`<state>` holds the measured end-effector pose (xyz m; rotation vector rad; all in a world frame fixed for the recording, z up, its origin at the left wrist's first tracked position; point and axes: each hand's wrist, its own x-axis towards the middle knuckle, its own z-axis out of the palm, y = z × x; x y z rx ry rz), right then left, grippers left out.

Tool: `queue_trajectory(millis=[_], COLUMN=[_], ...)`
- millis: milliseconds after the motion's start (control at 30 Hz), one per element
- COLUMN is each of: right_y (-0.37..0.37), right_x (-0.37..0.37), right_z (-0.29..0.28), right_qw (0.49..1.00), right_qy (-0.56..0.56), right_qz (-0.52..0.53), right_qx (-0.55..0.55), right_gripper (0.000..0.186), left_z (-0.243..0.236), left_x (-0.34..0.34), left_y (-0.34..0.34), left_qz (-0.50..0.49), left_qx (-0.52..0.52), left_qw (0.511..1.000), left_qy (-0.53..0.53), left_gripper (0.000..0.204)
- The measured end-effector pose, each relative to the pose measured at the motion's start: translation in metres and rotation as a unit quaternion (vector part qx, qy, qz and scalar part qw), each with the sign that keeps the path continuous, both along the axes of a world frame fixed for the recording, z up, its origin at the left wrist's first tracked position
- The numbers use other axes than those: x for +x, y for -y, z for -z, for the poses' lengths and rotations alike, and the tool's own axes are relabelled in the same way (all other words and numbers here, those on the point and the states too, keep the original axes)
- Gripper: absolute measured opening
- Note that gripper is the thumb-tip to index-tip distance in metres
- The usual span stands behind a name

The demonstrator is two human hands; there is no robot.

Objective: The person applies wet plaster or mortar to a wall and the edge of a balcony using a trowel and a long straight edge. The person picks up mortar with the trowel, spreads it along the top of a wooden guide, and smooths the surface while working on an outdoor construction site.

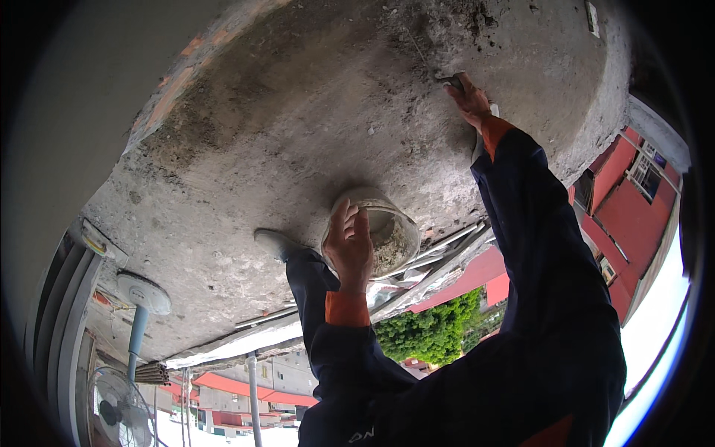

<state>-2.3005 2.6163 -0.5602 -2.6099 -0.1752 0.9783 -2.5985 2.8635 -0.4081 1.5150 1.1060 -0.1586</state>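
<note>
My left hand (350,249) is raised over the near-left side of a round bucket (408,223), its fingers extended and slightly apart. Nothing shows in its grasp, and I cannot tell whether it touches the rim. A grey, crumbly mix (391,249) coats the inside of the bucket. Stretched far out to the right, my right hand (469,100) is closed round a small dark-grey tool (448,79) held low at the rough concrete surface (275,164). Most of that tool is hidden by the fingers, so its kind is unclear.
My grey shoe (275,243) stands left of the bucket. Thin rails or strips (439,249) lie along the slab's near edge, with trees (432,328) and red buildings (633,208) beyond. A standing fan (119,410) and a pole with a round base (141,298) are at lower left.
</note>
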Motion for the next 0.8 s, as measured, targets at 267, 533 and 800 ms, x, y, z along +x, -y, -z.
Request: queue_trajectory(millis=[267, 533, 800], right_y=[0.004, 0.077, 0.263], right_x=[-0.083, 0.057, -0.024], right_z=[0.038, -0.070, -0.164], right_qw=[0.973, 0.989, 0.981], right_qy=[-0.143, -0.118, -0.047], right_qz=[-0.181, -0.087, 0.186], right_qx=[0.001, 0.015, -0.027], right_gripper=[0.038, 0.048, 0.053], left_z=[0.025, 0.012, -0.071], left_x=[-0.001, 0.029, 0.163], left_y=[0.012, 0.026, 0.116], left_qz=[0.038, 0.141, 0.435], left_qx=[-0.001, 0.028, -0.004], left_qw=[0.999, 0.989, 0.893], left_qy=[-0.020, 0.021, 0.116], left_gripper=[0.038, 0.046, 0.047])
